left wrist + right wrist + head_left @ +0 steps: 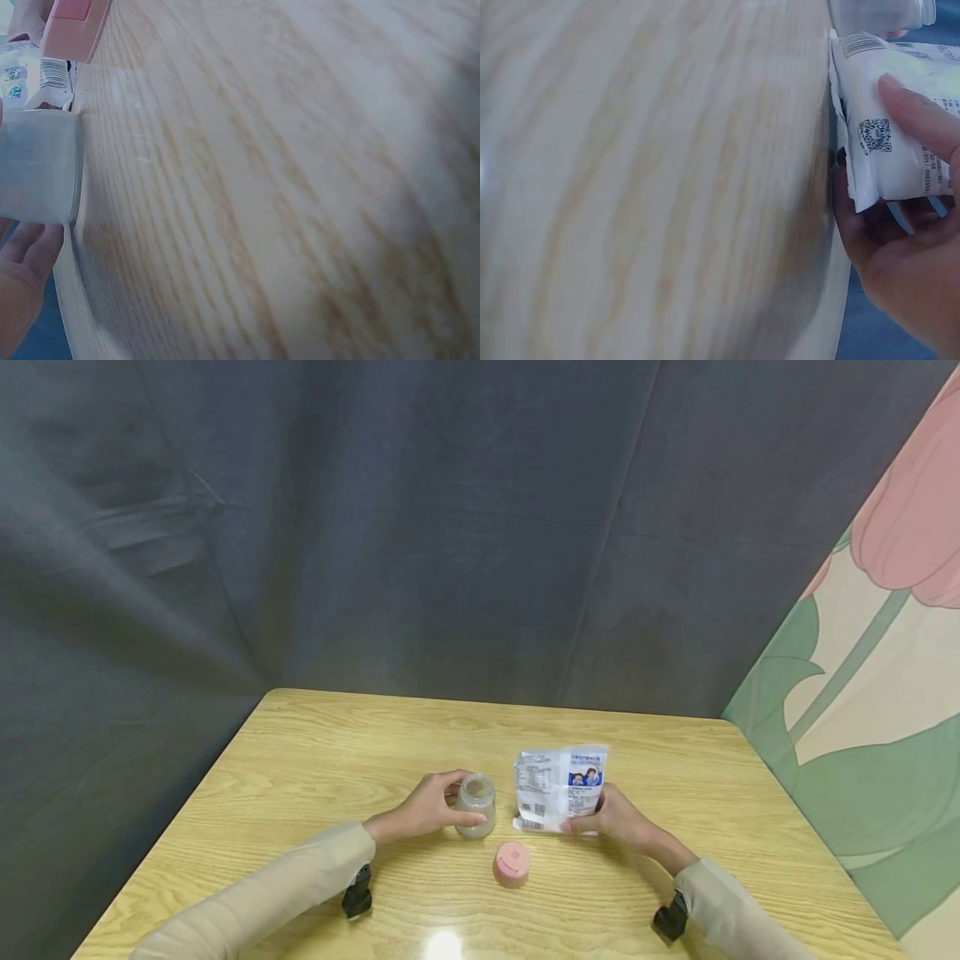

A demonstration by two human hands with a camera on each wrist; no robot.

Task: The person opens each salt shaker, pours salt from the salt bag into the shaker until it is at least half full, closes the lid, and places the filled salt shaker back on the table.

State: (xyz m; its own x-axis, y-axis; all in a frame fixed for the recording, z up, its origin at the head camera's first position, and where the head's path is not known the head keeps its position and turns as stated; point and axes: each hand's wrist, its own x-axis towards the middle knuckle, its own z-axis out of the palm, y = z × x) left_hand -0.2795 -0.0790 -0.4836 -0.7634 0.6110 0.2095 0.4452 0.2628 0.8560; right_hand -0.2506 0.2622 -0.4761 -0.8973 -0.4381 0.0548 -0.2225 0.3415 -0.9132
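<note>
Packet: The white printed packet (555,787) is standing over the table just right of the jar, its panel with a blue picture facing me; whether its bottom edge is touching the wood, I cannot tell.
Right hand: My right hand (617,817) is gripping the packet by its lower right part, the thumb lying across the printed face and the fingers going behind.
Jar: The clear, cloudy-looking jar (482,805) is standing upright, its mouth facing up uncovered.
Left hand: My left hand (431,806) is holding the jar from its left side, thumb and fingers curving around it.
Pink lid: The round pink lid (512,863) is resting nearer to me than jar and packet, touching neither.
Sleeves: Pale sleeves (277,887) are covering my forearms, a black device (357,893) sitting at each wrist.
Table: The wood-grain table (360,735) is reflecting a bright spot at the near edge of my view.
Backdrop: A dark curtain (450,527) is hanging behind, and a flower-painted wall (885,710) is rising at the right.
</note>
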